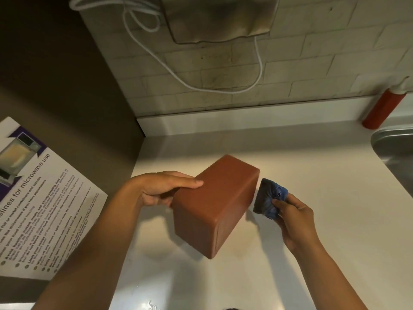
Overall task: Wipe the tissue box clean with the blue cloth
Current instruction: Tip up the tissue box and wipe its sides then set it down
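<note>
Over the counter [312, 198], left hand [161, 191] grips one tissue box [214, 204]; right hand [295, 218] pinches one blue cloth [269, 198].

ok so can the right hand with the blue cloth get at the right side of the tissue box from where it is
Probably yes. The right hand holds the bunched blue cloth right beside that face of the tissue box, with nothing between them. The left hand steadies the box from the opposite side, clear of the path.

Wall: you face pale brick-pattern tiles [290, 63], smudged dark in places.
Desk: your white desk [312, 166] meets a low white upstand.
Left: a dark panel [55, 74] carries a microwave-use poster [44, 198].
Above: a steel dispenser [219, 16], white cable [201, 81] looping below.
Right: a steel sink rim [393, 144], a red bottle [383, 109].
</note>
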A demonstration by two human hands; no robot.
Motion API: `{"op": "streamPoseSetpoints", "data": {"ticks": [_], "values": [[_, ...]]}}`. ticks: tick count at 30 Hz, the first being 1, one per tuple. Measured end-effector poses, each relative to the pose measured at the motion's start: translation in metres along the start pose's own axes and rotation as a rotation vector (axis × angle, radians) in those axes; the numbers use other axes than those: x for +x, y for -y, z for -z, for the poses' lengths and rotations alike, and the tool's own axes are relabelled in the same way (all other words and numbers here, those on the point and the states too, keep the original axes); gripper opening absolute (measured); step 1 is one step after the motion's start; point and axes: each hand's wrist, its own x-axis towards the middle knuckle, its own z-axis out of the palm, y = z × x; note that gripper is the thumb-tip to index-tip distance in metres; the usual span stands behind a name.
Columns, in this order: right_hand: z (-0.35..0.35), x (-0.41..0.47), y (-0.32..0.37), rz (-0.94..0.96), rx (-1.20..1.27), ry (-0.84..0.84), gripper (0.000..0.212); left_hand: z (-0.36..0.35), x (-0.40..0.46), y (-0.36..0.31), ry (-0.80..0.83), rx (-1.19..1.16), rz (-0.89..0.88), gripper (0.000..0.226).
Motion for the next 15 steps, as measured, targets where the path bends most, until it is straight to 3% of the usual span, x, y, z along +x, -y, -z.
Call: {"op": "streamPoseSetpoints", "data": {"ticks": [3, 6, 11, 15], "values": [[0.008, 0.001, 0.003, 0.002, 0.029, -0.030, 0.034, 0.011, -0.008, 0.006, 0.056, -0.140, -0.116, 0.060], [0.010, 0.002, 0.006, 0.009, 0.044, -0.058, 0.033, 0.012, -0.005, 0.012, -0.015, -0.136, -0.236, 0.059], [0.010, 0.004, 0.009, -0.028, 0.127, -0.108, 0.034, -0.018, 0.018, 0.015, -0.291, 0.308, -0.398, 0.076], [0.002, 0.006, 0.018, -0.002, 0.152, -0.138, 0.037, -0.045, 0.045, 0.022, -0.374, 0.566, -0.474, 0.075]]}}
